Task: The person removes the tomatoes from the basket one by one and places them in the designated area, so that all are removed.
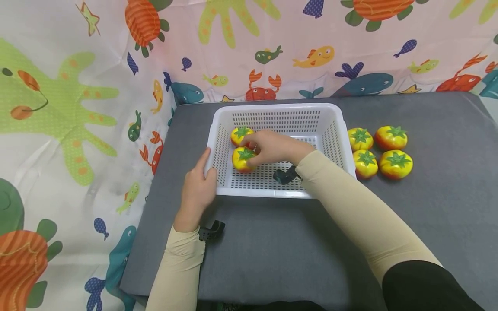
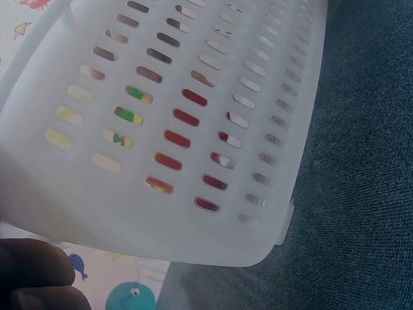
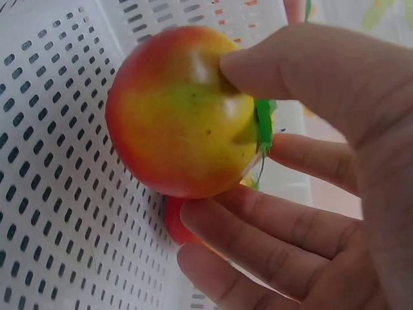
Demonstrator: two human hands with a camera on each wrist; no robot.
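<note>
Two arms in long cream sleeves [image 1: 350,211] reach across a bench [image 1: 264,246] covered in dark grey cloth. The left hand [image 1: 197,188] is nearer. It touches the left rim of a wide white plastic basket [image 1: 256,192] with lots of small holes. Its thumb and first finger look straight, but the others are hidden, so I cannot tell if they curl round the rim.

The right hand [image 1: 274,147] reaches over the basket. Its fingers grasp a round, shiny, red-and-yellow toy fruit [image 1: 241,162] with a green leafy top, thumb on one side and fingertips on the other. This fruit is inside the basket, near the left end.

It looks like hard plastic, so I think it is light and stiff and will not squash. The shiny skin may be slippery and round things roll, so it is best to hold its fattest part, with the thumb across from the fingers. The thin leaves might bend or come off, so they are a bad place to pull. The basket looks light too, and could slide if bumped.

Just past the held fruit is a matching fruit [image 1: 238,137], also in the basket. Off to the right, four more toy fruits [image 1: 366,165] sit on the bench in two rows. At the very back hangs a pale cloth [image 1: 171,47] with bright sea animals.
</note>
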